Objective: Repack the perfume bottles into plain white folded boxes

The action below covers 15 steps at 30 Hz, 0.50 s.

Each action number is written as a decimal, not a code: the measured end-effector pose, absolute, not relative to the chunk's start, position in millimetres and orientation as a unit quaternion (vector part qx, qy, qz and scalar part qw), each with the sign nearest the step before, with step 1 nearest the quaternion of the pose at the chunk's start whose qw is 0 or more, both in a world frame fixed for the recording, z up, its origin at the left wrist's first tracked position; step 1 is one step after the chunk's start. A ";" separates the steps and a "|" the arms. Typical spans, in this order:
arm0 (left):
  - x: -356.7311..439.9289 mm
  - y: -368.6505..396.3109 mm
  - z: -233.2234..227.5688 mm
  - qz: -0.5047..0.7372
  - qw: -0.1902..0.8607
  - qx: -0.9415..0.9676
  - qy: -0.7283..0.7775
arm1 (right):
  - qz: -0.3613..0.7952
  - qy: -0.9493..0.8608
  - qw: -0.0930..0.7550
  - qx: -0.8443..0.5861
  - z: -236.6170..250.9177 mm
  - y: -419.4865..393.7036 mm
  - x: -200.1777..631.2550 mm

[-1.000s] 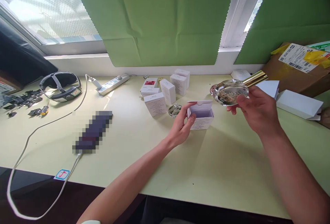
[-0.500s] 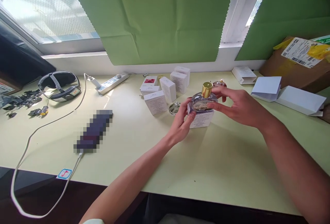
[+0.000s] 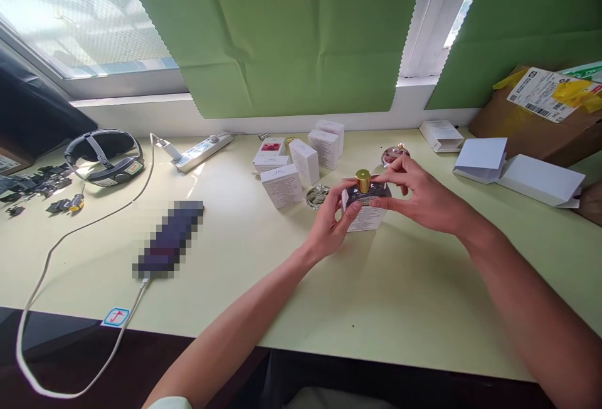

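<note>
A perfume bottle [image 3: 368, 196] with a gold neck stands upright, its lower part sunk in the top of a small white printed box [image 3: 365, 220]. My right hand [image 3: 418, 194] pinches the bottle at its right shoulder, thumb in front and fingers behind. Closed around the box's left side is my left hand [image 3: 333, 224], its thumb at the bottle's front near the rim. Just left of the box, a clear faceted cap [image 3: 318, 196] lies on the table. A pinkish glass item with a gold-tipped top [image 3: 394, 155] sits behind my right hand.
Several white boxes [image 3: 282, 186] stand behind and left of my hands. Opened white cartons [image 3: 540, 177] and a brown parcel [image 3: 536, 114] are at the right. A phone [image 3: 169, 239] on a cable, a power strip [image 3: 203, 152] and a head strap device [image 3: 106, 158] lie leftward.
The bottle has gone down and slightly left into the white box, and my right hand has moved with it. My left hand stays around the box.
</note>
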<state>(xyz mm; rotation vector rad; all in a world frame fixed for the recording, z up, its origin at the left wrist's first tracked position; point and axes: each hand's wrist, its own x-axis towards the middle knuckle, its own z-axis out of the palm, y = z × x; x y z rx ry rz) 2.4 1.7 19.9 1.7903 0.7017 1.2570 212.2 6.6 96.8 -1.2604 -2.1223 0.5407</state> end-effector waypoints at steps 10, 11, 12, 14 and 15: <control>1.8 0.4 21.2 0.486 0.391 0.729 0.281 | 0.336 -0.772 0.223 -0.492 108.1 9.6 218.2; 1.5 0.4 21.0 0.484 0.391 0.730 0.283 | 0.350 -0.766 0.230 -0.488 107.1 10.4 217.9; 1.3 0.5 20.7 0.482 0.390 0.731 0.285 | 0.369 -0.757 0.242 -0.483 105.5 10.7 217.3; 0.7 0.8 20.2 0.478 0.386 0.735 0.287 | 0.416 -0.732 0.267 -0.469 101.9 9.8 215.3; 0.5 0.9 20.1 0.477 0.383 0.737 0.288 | 0.440 -0.718 0.277 -0.463 100.3 8.8 214.2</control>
